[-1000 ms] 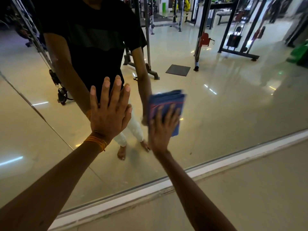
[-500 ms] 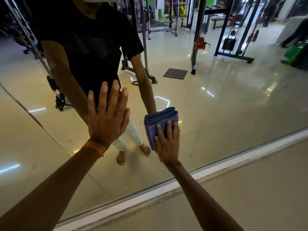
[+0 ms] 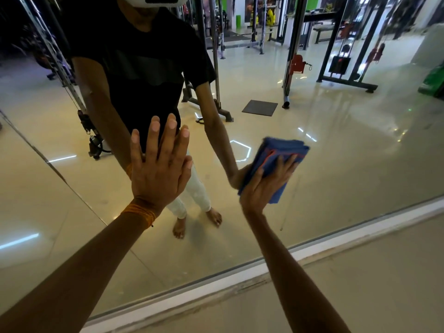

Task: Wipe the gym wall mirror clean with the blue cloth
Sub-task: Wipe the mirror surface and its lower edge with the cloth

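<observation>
fingers [image 3: 287, 163] of our right hand [image 3: 262, 186] splay flat mid-fold, pinning the soft folded blue cloth [image 3: 281, 147] to the slick glass mirror [image 3: 348, 152].

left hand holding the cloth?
No, the left hand lies flat and bare against the mirror, while the blue cloth is pressed under the right hand.

The cloth [image 3: 283, 146] is blue with a thin red-orange edge line. An orange thread band [image 3: 139, 211] wraps the left wrist. In the mirror [image 3: 360, 169]: a black T-shirt [image 3: 144, 68], white trousers [image 3: 199, 195], a glossy cream floor [image 3: 324, 111], a dark grey mat [image 3: 260, 107]. The frame strip [image 3: 240, 275] below is white.
</observation>
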### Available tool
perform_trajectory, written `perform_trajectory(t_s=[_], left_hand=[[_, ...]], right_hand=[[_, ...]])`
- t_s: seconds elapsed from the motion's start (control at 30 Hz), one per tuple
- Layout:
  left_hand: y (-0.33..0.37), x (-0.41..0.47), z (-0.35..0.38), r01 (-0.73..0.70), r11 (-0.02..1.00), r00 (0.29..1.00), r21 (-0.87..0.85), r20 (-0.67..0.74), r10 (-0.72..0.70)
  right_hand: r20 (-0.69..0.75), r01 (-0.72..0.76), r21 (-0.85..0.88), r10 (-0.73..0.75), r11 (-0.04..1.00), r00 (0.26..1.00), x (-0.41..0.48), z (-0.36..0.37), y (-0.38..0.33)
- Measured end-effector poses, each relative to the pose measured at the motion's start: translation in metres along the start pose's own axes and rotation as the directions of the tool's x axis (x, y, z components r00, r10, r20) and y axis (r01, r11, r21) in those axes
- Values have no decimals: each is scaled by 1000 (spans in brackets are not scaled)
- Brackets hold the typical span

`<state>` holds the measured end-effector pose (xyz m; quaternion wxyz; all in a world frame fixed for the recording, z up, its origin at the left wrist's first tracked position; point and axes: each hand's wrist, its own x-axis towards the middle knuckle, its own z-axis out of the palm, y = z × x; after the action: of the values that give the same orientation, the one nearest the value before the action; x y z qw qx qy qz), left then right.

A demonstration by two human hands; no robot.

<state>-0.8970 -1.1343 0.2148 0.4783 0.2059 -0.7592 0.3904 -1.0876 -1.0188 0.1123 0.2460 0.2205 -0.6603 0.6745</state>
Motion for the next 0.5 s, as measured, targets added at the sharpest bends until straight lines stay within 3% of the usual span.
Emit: perform_trajectory(t_s=[0.07, 0.13, 0.2, 0.27, 0.33, 0.4, 0.5], left_hand=[[0, 0, 1, -1, 1000, 1000, 2, -5, 1], [0, -1, 2, 1, 1000, 1000, -7, -10, -1], [0, -1, 2, 1, 1000, 1000, -10, -4, -1], [-1, -2, 1, -5, 1000, 1000, -4, 7, 5], [-1, -2, 1, -1, 1000, 1000, 1, 15, 1], [0, -1, 1, 5, 1000, 1000, 2, 19, -5], [-1, -1, 1, -2, 1000, 1000, 2, 29, 2]], right_hand=[[-107, -95, -52, 89, 994, 990, 30, 7, -5], [-68, -44, -140, 34, 989, 997, 15, 14, -13], [144, 175, -207, -147, 963, 979, -30, 11, -14], [332, 408, -204, -330, 890, 884, -44, -1, 0], [323, 527, -184, -455, 830, 830, 0, -10, 11], [174, 442, -246, -410, 862, 895, 56, -13, 10], [-4, 167, -224, -172, 960, 985, 57, -2, -12]])
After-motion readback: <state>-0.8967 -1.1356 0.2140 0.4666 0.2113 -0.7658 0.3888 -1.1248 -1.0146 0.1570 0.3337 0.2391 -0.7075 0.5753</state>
